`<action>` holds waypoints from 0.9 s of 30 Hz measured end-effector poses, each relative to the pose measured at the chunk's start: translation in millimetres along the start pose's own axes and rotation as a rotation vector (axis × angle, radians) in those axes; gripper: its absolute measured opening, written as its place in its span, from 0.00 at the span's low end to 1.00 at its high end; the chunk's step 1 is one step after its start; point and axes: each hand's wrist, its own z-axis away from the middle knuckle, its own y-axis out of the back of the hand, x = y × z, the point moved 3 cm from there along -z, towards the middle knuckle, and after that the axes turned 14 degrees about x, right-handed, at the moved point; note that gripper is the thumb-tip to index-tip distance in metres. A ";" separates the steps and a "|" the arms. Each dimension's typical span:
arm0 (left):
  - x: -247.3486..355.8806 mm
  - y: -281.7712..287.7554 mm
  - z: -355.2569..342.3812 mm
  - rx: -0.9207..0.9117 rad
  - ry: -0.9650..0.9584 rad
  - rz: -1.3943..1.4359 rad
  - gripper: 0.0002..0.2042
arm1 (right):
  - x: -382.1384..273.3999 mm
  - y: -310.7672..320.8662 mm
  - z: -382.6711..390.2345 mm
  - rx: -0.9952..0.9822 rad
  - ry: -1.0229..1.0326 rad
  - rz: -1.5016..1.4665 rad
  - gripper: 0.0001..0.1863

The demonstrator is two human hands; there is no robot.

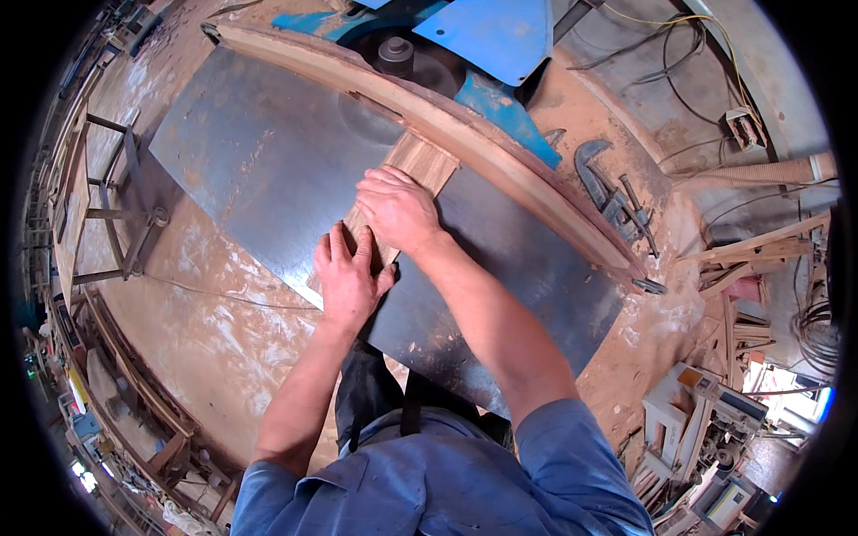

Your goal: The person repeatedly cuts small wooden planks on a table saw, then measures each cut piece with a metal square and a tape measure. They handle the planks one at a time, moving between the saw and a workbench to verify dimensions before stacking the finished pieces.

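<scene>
A striped brown wooden board [425,166] lies flat across the dark metal machine table [259,161], its far end at the long wooden fence [500,147]. My right hand [398,207] grips the board around its middle, fingers close together and bent over its left side. Nearer to me, my left hand [347,279] holds the near part, with fingers on top and the thumb out toward the right edge. Both hands cover much of the board, so its underside and part of its edges are hidden. Beyond the fence stands a dark round spindle [395,55].
Blue machine covers [487,36] rise behind the fence. A metal clamp [612,192] lies right of it. On the left stands a metal frame rack [121,214]; stacked timber [134,366] is below it. Wood scraps [751,259] and cables [813,335] lie far right. Sawdust covers the floor.
</scene>
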 end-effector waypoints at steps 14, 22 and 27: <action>-30.7 4.6 -24.3 -0.048 0.017 -0.037 0.34 | -3.1 -29.8 -26.9 -0.003 0.011 0.023 0.06; -43.5 5.4 -33.7 -0.051 0.020 -0.042 0.34 | -2.0 -43.3 -36.5 0.019 0.007 -0.018 0.07; -49.3 5.1 -35.3 -0.051 0.027 -0.046 0.34 | -4.5 -45.2 -41.1 0.001 -0.004 -0.029 0.07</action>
